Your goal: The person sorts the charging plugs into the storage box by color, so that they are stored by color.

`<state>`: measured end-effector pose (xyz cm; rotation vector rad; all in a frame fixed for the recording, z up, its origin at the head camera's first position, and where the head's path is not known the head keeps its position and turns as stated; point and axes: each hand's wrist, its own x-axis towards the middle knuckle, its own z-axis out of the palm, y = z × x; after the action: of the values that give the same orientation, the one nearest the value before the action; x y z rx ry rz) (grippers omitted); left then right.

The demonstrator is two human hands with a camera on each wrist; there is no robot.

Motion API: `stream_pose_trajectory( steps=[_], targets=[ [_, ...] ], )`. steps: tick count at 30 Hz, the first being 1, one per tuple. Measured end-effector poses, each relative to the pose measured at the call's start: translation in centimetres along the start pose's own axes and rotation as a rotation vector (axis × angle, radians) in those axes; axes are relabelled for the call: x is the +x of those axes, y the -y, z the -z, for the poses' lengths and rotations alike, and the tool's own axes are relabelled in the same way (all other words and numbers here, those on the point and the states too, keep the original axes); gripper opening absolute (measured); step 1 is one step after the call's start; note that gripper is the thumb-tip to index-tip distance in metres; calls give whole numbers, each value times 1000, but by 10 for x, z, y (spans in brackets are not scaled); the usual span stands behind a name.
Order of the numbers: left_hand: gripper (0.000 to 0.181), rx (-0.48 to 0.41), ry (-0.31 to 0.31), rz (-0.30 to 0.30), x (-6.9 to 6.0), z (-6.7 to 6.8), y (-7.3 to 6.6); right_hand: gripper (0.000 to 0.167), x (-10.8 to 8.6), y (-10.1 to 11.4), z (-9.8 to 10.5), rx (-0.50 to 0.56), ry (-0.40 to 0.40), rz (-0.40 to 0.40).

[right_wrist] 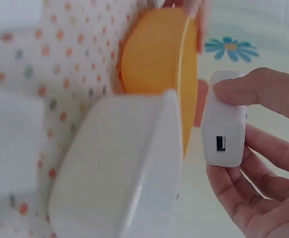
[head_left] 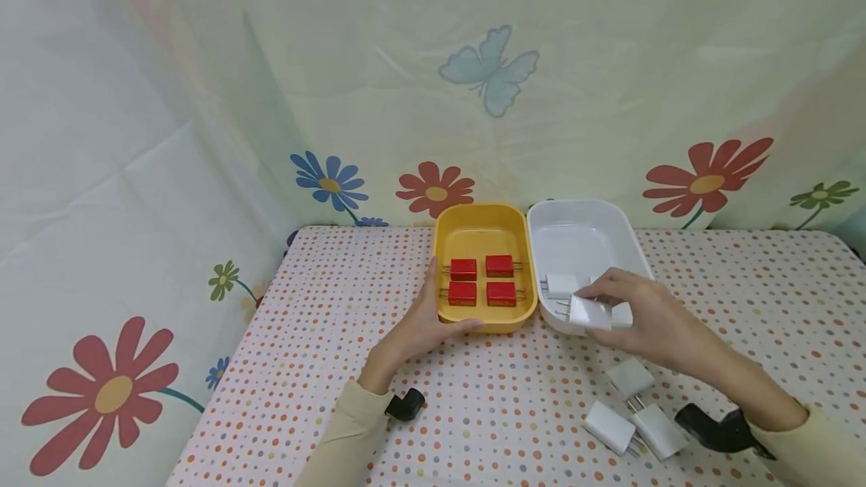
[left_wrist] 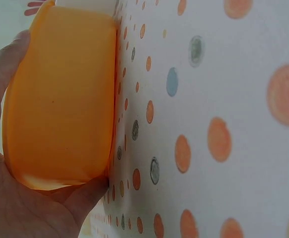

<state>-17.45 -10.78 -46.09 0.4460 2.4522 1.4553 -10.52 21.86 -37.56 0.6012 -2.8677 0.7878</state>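
My right hand (head_left: 646, 322) pinches a white USB charger plug (head_left: 590, 313) between thumb and fingers, above the near part of the white tray (head_left: 585, 220). Its USB port faces the camera in the right wrist view. Inside that tray lies another white charger plug (head_left: 558, 285); more white pieces show beside it, partly hidden by the hand. My left hand (head_left: 418, 322) lies against the near left corner of the yellow tray (head_left: 480, 216), fingers along its side and thumb straight across its front. Several red charger plugs (head_left: 501, 293) lie in the yellow tray in two rows.
Three white charger plugs, one of them nearest the front (head_left: 609, 427), lie on the dotted tablecloth (head_left: 501, 397) below my right hand. The two trays stand side by side against a flowered curtain (head_left: 379, 96). Black wrist mounts (head_left: 717, 427) sit at both cuffs.
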Motion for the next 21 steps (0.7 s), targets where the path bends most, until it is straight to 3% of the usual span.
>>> stream_pose_trajectory(
  steps=[6, 14, 21],
  targets=[
    [129, 7, 0, -12, 1, -1, 1, 44, 37, -26, 10, 10, 5, 18],
    [131, 13, 6, 15, 1, 0, 2, 40, 82, -53, 2, 31, 143, -42],
    [128, 16, 3, 12, 0, 0, 0, 37, 107, -68, -5, 55, 245, -35]
  ],
)
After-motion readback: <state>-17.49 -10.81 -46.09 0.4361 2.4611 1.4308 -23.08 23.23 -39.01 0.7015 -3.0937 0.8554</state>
